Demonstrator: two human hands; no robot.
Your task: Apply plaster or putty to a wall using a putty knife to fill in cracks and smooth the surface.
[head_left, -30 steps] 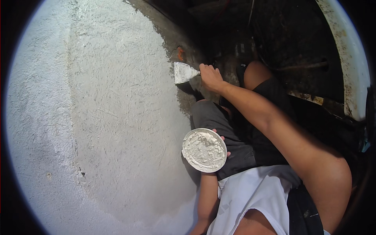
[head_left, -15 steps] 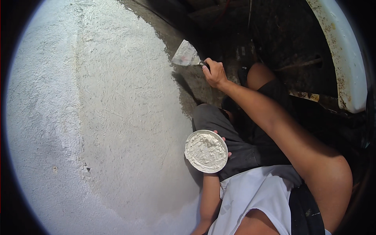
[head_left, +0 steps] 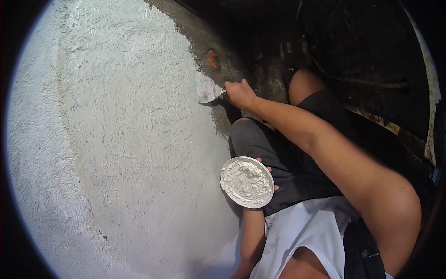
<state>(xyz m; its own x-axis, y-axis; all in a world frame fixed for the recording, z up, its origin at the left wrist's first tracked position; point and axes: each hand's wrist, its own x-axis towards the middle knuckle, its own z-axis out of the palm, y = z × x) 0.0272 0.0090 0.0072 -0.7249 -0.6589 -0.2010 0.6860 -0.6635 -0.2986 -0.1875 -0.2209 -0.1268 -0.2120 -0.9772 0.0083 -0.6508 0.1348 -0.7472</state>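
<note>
A: The right hand [head_left: 240, 94] is closed around the handle of a putty knife [head_left: 207, 88], wrapped so far over it that little more than the neck and the broad blade shows

B: And the left hand [head_left: 269, 169]?

A: That one grasps a round, shallow dish [head_left: 224, 189]; a few fingertips peek past the dish's right side, while the palm is hidden behind it

B: What does the dish carry?

A: A thick off-white paste [head_left: 246, 181], lumpy and ridged, spread across most of the inside. The open face is turned up toward the camera, and the dish sits in view before the person's dark grey shorts [head_left: 253, 139], just above the white shirt [head_left: 306, 223]

B: Where exactly is the putty knife's blade?

A: Left of the right hand, at the ragged border between the white-coated wall [head_left: 125, 130] and a bare grey strip [head_left: 221, 123]. It is smeared with white, and its wide edge faces left. It looks laid against the wall, though how hard it presses cannot be told

B: Anything close to it?

A: An orange patch [head_left: 213, 59] on the grey strip, just above the blade. Well apart, at the far right, a rust-stained pale edge [head_left: 430, 93] curves down past a dark area
</note>
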